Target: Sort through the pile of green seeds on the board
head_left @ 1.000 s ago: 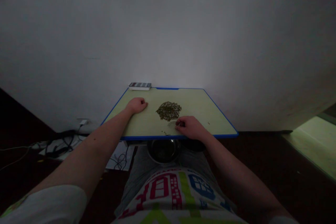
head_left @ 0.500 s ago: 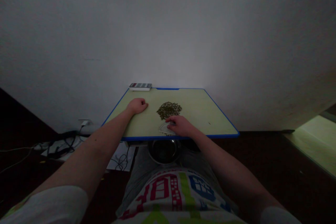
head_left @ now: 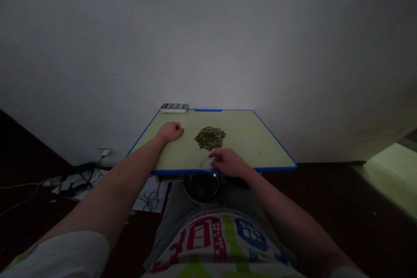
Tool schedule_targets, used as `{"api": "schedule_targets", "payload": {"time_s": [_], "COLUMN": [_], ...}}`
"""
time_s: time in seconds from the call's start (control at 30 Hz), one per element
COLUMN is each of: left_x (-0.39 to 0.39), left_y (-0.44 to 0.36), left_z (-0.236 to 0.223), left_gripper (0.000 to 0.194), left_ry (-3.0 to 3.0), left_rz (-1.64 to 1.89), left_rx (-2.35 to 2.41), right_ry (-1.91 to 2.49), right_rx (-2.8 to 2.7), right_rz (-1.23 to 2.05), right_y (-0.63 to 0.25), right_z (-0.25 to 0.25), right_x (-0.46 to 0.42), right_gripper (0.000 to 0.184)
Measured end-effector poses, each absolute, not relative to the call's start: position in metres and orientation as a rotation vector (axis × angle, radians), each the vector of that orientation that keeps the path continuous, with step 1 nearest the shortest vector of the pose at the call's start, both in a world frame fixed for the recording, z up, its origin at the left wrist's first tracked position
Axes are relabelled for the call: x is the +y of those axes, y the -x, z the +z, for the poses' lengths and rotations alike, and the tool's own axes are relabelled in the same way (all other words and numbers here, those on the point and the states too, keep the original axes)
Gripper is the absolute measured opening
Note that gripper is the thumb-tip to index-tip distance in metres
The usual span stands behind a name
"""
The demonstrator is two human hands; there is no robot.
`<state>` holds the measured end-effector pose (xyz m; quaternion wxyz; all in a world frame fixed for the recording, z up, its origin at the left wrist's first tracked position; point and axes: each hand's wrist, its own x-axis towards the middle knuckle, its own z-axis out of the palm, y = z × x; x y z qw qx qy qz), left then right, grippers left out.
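A pile of small brownish-green grains [head_left: 210,137], like beans or seeds, lies spread on the pale folding table [head_left: 241,126]. At the table's near edge, my right hand [head_left: 228,161] pinches a clear half-round protractor [head_left: 206,163], which reaches slightly over the blue rim. Below that edge sits a shiny metal bowl [head_left: 203,187] on my lap, its inside dark. Curled closed, my left hand [head_left: 170,131] rests on the table left of the pile, with nothing visible in it.
A white device with a dark striped top [head_left: 174,107] stands at the table's far left corner, by the wall. One small dark sliver [head_left: 259,153] lies on the right side. Cables [head_left: 85,178] and a plug [head_left: 106,153] are down on the left.
My right hand has drawn the protractor slightly right and towards me, over the near edge. The few grains that lay by that edge no longer show there. My left hand stays put.
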<state>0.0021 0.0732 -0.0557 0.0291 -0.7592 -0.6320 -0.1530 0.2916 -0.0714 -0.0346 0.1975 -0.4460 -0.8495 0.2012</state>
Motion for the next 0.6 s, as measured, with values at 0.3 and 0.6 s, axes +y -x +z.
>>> {"api": "schedule_targets", "payload": {"time_s": [0.3,0.6], "left_x": [0.075,0.077], "left_y": [0.000,0.002], "left_z": [-0.058,-0.061], "left_gripper": [0.037,0.037], "left_ry": [2.335,2.327], "left_rz": [-0.496,-0.473], "left_rx": [-1.945,-1.929], "right_ry": [1.318,1.625], "right_rx": [-2.255,-2.084], "right_rz": [0.643,0.310], "right_y": [-0.331,-0.363], "right_z": [-0.043,-0.049], "right_x": [-0.079,-0.037], "right_gripper": [0.030,0.031]}}
